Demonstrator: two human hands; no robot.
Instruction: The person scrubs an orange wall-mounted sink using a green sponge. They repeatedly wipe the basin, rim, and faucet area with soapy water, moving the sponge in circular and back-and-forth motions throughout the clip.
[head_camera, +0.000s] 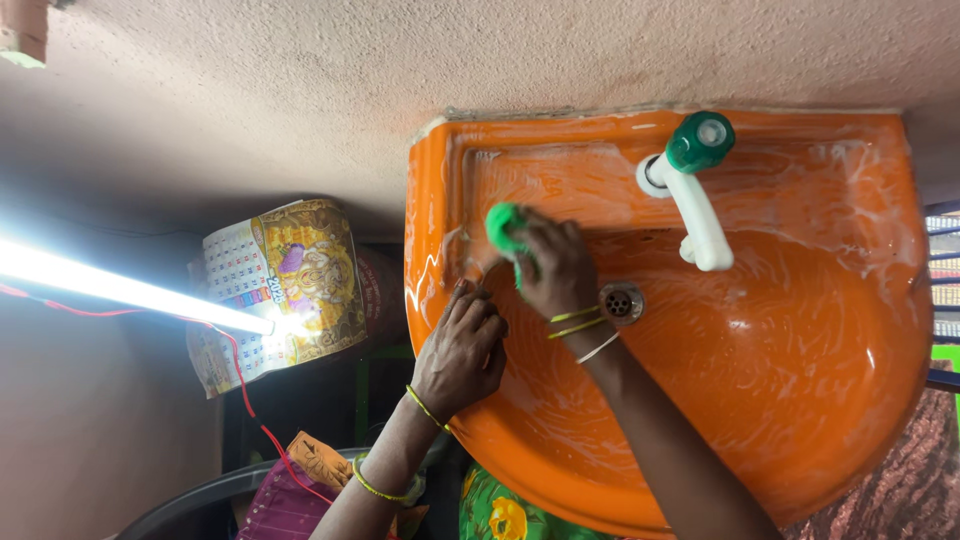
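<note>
Scrubbing one orange sink (800, 400) with one green scrubber (503, 228), two hands.

Left hand (462, 345): bare, palm down, fingers curled and bunched, knuckles up. Wrist carries a thin yellow-green thread bangle; a second lies lower on the forearm, which rises from the bottom edge of the view.

Right hand (553, 268): bare, fingers closed in a grip, back of hand facing the camera. Wrist bears two yellow-green bangles and one pale one. Forearm runs down toward the bottom right. The hands sit just beside each other.
</note>
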